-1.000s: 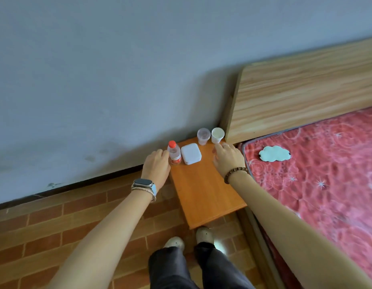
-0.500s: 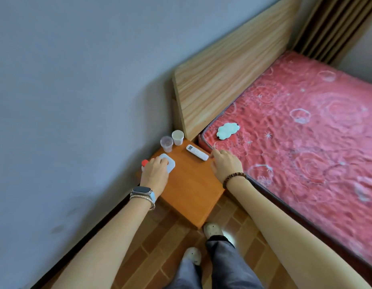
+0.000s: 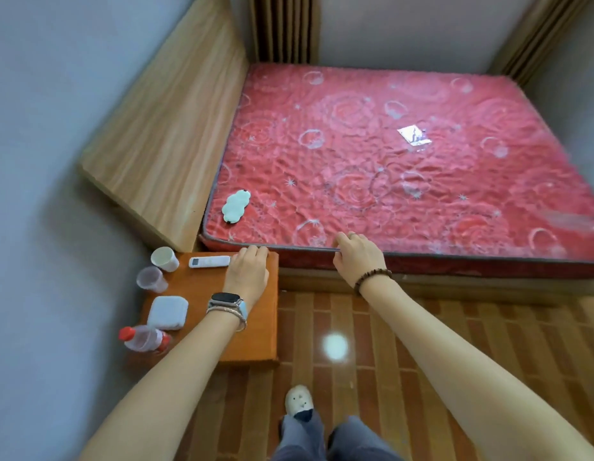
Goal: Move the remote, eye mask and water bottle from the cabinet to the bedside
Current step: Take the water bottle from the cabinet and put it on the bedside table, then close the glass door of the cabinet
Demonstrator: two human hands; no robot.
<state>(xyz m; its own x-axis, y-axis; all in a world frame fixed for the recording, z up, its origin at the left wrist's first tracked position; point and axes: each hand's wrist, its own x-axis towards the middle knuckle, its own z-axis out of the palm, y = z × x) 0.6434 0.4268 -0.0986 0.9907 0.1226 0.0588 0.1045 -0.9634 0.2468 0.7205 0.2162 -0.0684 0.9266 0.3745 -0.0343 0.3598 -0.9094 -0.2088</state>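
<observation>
The remote [image 3: 209, 261] lies flat along the far edge of the small orange table [image 3: 255, 341], its long side parallel to the mattress [image 3: 388, 181], screen end toward the wall. The water bottle [image 3: 143, 339], clear with a red cap, stands at the wall-side edge of the same table, near its front corner. The eye mask [image 3: 236, 206], pale and cloud-shaped, rests on the mattress close to the wooden headboard [image 3: 165, 134], well apart from both hands.

The left hand [image 3: 247, 274] is over the table's far right corner, back upward, just beside the remote's right end. Whether it touches the remote cannot be told. Its fingers bend down loosely together with the tips hidden, and nothing shows in its grasp. A watch [image 3: 225, 299] and a thin bangle sit on that wrist, and the forearm runs straight back across the table toward the camera.

The right hand [image 3: 358, 257] hangs at the mattress's near edge, back upward, fingers loosely curled and gripping nothing. A bead bracelet [image 3: 372, 277] circles its wrist.

Also on the table, a white square box [image 3: 168, 312] is just beside the bottle, with a clear cup [image 3: 151, 279] and a white cup [image 3: 164, 259] along the wall side. A small shiny label [image 3: 414, 136] lies farther out on the mattress. Below is a brown tiled floor [image 3: 388, 344], with one pale shoe [image 3: 299, 399].
</observation>
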